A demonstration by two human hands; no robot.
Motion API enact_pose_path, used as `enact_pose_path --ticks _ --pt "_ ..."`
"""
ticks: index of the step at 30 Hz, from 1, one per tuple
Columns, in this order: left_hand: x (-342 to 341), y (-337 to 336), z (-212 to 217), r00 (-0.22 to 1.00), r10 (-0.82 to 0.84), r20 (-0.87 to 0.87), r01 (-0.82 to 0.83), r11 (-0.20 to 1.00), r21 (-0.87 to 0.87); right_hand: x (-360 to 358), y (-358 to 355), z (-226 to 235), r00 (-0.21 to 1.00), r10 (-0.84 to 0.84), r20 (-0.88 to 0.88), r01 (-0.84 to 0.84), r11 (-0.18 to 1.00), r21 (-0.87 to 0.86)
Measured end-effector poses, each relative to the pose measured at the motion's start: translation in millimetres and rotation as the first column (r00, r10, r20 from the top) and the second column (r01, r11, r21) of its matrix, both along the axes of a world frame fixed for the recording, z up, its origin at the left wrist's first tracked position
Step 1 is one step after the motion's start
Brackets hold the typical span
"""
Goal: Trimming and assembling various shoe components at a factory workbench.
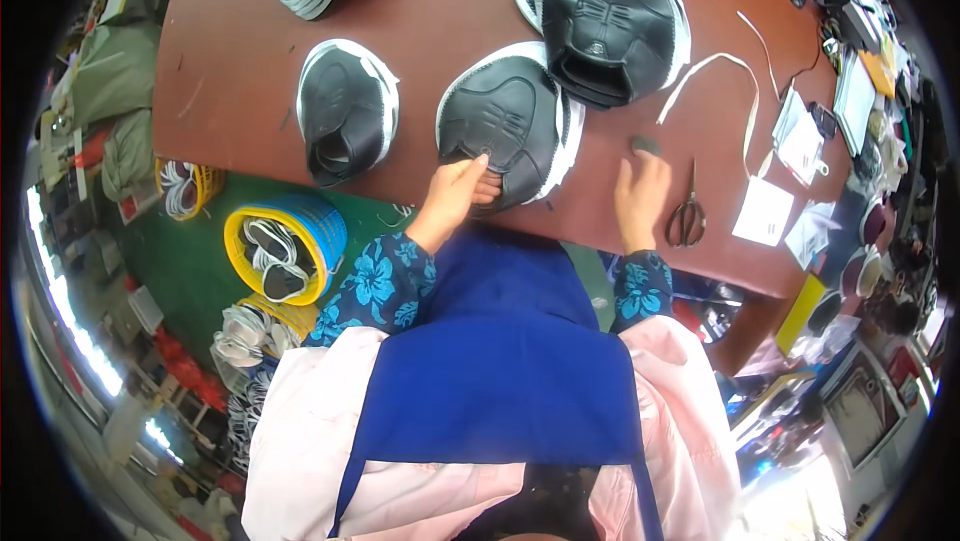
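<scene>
A yellow-rimmed blue basket (290, 246) stood on the green floor to my left, below the table edge, and it held a loose heap of black-and-white shoe pieces. Behind it, a smaller yellow basket (185, 188) held white strips or laces; I could not tell which. More of the same black-and-white pieces lay piled on the floor just below the blue basket.

On the brown table (240, 61), my left hand (455, 196) gripped the near edge of a black shoe upper (505, 126) with white trim, thumb on top and fingers curled under its rim. That upper lay flat right at the table's near edge, straight ahead of me. Its long axis ran from the near edge away toward the far right, rounded toe end pointing away from me and the open end under my hand. It rested on top of at least one other piece of the same kind.

My right hand (640, 196) lay on the table to the right of the upper, apart from it, fingers reaching a small grey pad (645, 144); whether they were pinching it I cannot tell. Scissors (686, 216) lay just beside that hand, handles toward me.

Another upper (345, 111) lay to the left, and a stack of uppers (600, 16) lay farther back.
</scene>
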State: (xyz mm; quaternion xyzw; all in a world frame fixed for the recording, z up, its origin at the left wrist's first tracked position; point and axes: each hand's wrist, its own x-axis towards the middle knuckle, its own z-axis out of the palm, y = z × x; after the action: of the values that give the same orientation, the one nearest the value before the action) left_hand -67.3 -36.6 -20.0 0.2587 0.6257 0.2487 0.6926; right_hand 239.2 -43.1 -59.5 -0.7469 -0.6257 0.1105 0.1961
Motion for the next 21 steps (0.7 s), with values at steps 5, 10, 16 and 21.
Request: enact_pose_path --ticks 5,10,16,21 --pt "-30 -6 6 0.837 0.533 0.124 -0.522 0.845 -0.116 -62 -6 -3 0.787 -0.177 -0.591 0.080 0.979 -0.187" --pt "-78 -12 53 0.559 0.627 0.542 -0.576 0.764 -0.289 -76 -6 -13 0.696 -0.314 -0.646 0.104 0.934 -0.343" --pt "-84 -40 50 0.845 0.423 0.327 -0.425 0.902 -0.070 -75 -2 -11 0.410 -0.487 -0.771 0.095 0.864 -0.494" --pt "-56 -39 52 0.903 0.318 0.290 -0.326 0.945 -0.019 -77 -2 -6 0.470 -0.433 -0.769 0.070 0.887 -0.457"
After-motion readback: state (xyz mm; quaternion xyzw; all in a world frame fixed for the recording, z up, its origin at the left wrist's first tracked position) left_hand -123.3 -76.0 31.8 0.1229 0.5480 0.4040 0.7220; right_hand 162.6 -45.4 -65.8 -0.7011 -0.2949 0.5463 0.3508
